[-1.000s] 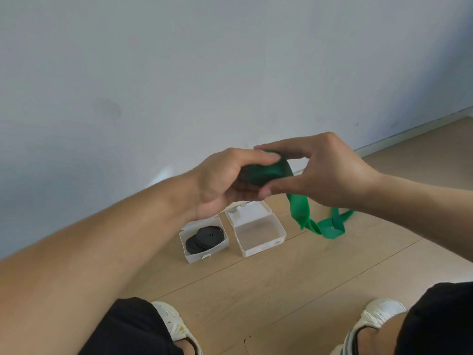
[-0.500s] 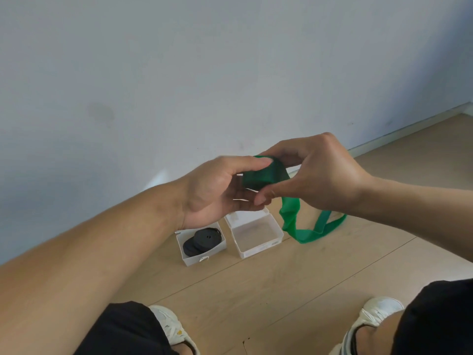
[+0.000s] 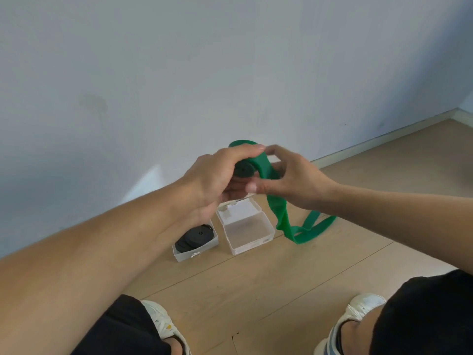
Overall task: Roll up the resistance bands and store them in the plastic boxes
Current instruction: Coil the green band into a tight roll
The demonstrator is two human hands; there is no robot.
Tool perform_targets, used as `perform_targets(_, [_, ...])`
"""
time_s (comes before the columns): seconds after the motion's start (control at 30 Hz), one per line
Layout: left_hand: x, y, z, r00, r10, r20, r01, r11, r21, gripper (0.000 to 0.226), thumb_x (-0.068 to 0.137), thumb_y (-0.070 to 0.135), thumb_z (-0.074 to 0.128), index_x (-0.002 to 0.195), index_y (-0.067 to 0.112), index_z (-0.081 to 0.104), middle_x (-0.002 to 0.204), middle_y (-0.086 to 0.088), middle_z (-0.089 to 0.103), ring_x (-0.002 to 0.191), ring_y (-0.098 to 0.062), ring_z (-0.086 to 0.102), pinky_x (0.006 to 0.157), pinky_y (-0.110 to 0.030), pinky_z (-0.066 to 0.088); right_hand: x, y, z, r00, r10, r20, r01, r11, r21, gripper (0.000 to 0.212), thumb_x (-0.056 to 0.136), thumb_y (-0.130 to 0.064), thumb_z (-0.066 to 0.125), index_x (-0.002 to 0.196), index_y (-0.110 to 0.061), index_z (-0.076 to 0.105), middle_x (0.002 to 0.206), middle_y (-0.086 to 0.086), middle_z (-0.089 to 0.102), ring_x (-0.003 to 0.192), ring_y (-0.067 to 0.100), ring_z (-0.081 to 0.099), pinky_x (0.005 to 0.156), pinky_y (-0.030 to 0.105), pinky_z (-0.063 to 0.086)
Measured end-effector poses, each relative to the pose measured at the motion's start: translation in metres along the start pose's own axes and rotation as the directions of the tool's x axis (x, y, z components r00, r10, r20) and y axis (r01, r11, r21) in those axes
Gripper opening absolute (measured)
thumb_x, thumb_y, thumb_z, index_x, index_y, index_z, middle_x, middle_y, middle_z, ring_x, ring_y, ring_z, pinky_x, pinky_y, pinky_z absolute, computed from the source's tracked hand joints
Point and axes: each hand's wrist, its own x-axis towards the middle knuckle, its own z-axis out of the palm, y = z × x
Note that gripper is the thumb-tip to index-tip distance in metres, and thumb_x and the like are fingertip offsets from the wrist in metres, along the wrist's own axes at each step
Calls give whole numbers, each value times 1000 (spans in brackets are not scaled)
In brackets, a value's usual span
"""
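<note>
Left hand [image 3: 212,175] and right hand [image 3: 294,180] grip a partly rolled green band [image 3: 263,162], its tail trailing to the floor [image 3: 281,278]. Below, an open empty box [image 3: 249,233] sits beside a box holding a black band [image 3: 195,237].

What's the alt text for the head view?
Two hands roll a green resistance band: the left hand grips the roll, the right hand feeds the tail. Below on the wooden floor sit an empty open plastic box and a box of black bands.
</note>
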Motion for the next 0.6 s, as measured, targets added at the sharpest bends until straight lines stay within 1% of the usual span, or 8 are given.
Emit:
perform_targets(0.1, [-3, 10, 3, 1000, 13, 27, -9, 989, -149, 23, 89, 40, 70, 85, 17, 69, 63, 0, 65, 69, -21, 71, 57, -26, 49, 5, 37, -2, 964, 141, 224, -129, 989, -66, 57, 74, -41, 87, 125, -28, 66, 109, -18, 73, 97, -2, 70, 102, 28, 53])
perform_targets(0.17, [-9, 16, 7, 994, 41, 99, -18, 976, -215, 22, 87, 38, 69, 78, 19, 67, 61, 0, 62, 64, -21, 70, 56, -26, 48, 4, 59, -1, 914, 253, 316, -201, 961, -189, 56, 79, -43, 83, 131, -32, 64, 110, -32, 61, 99, -10, 59, 102, 24, 43])
perform_targets(0.23, [-15, 19, 13, 982, 75, 173, -28, 966, -258, 20, 77, 38, 70, 74, 18, 68, 61, -3, 62, 62, -21, 69, 58, -27, 48, 5, 80, 1, 905, 295, 306, -233, 946, -224, 50, 82, -47, 80, 128, -35, 65, 114, -31, 58, 107, -3, 56, 104, 28, 41])
perform_targets(0.33, [-15, 20, 16, 981, 105, 163, -50, 950, -310, 23, 69, 40, 70, 74, 18, 68, 60, -3, 62, 60, -20, 69, 60, -28, 48, 9, 104, 3, 895, 357, 266, -348, 934, -84, 48, 90, -42, 73, 135, -29, 62, 135, -10, 64, 122, 13, 60, 115, 39, 41])
perform_targets(0.4, [-8, 20, 10, 991, 98, 87, -61, 935, -349, 21, 76, 39, 69, 74, 18, 69, 60, -1, 61, 59, -18, 68, 60, -27, 48, 9, 117, -1, 877, 410, 250, -420, 907, -13, 44, 90, -40, 73, 129, -22, 64, 131, 1, 68, 123, 23, 60, 115, 45, 40])
perform_targets(0.47, [1, 19, 1, 998, 61, -2, -57, 936, -348, 23, 86, 39, 66, 77, 19, 69, 61, 0, 61, 61, -17, 67, 60, -26, 49, 9, 129, -7, 858, 466, 217, -483, 875, 31, 38, 88, -40, 75, 118, -18, 68, 123, 8, 69, 118, 28, 60, 111, 42, 39])
perform_targets(0.53, [10, 14, -5, 997, -5, -76, -18, 957, -289, 24, 88, 42, 67, 83, 20, 69, 63, 0, 63, 63, -16, 68, 60, -26, 50, 5, 136, -16, 832, 538, 134, -551, 830, 91, 35, 88, -40, 76, 113, -16, 69, 114, 8, 69, 111, 27, 60, 102, 40, 40])
perform_targets(0.6, [18, 6, -6, 992, -52, -117, 34, 988, -148, 27, 87, 47, 69, 88, 20, 70, 68, 1, 67, 65, -15, 71, 61, -28, 48, 5, 147, -30, 805, 586, 94, -591, 781, 201, 29, 91, -40, 72, 107, -16, 71, 102, 2, 73, 105, 24, 63, 104, 42, 42])
